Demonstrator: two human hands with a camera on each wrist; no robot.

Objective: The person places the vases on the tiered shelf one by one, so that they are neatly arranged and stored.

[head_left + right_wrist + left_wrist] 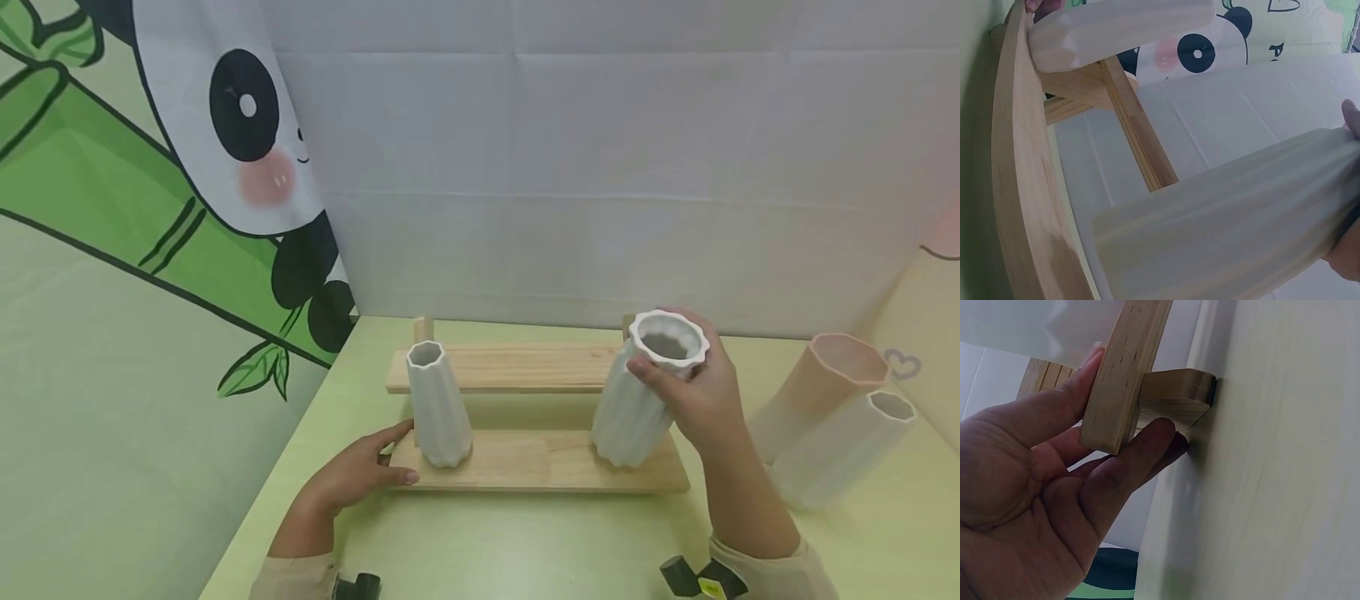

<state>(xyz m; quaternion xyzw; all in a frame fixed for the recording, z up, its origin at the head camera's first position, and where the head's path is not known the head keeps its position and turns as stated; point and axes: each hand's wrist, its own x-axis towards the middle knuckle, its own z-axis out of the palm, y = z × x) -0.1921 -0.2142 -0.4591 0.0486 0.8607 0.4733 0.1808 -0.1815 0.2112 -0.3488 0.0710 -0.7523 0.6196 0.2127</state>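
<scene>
A two-tier wooden shelf [510, 475] stands on the table. My left hand [360, 471] pinches the left end of its lower board [1124, 378], thumb on one face and fingers on the other. On that end stands a slim white vase [438, 408], upright beside the hand. At the right end, my right hand [705, 392] grips a wider, ribbed white vase [633, 408] just below its scalloped rim, thumb on the near side. This vase leans slightly, its base over the lower board. The right wrist view shows the ribbed vase [1229, 219] large in front.
To the right, behind my right forearm, stand a pink-and-white vase [813, 392] and a white vase [843, 450]. The shelf's upper board [517, 367] lies behind the two vases on the shelf. A white backdrop [562, 183] hangs at the table's back edge, with a panda-print cloth [172, 183] at left.
</scene>
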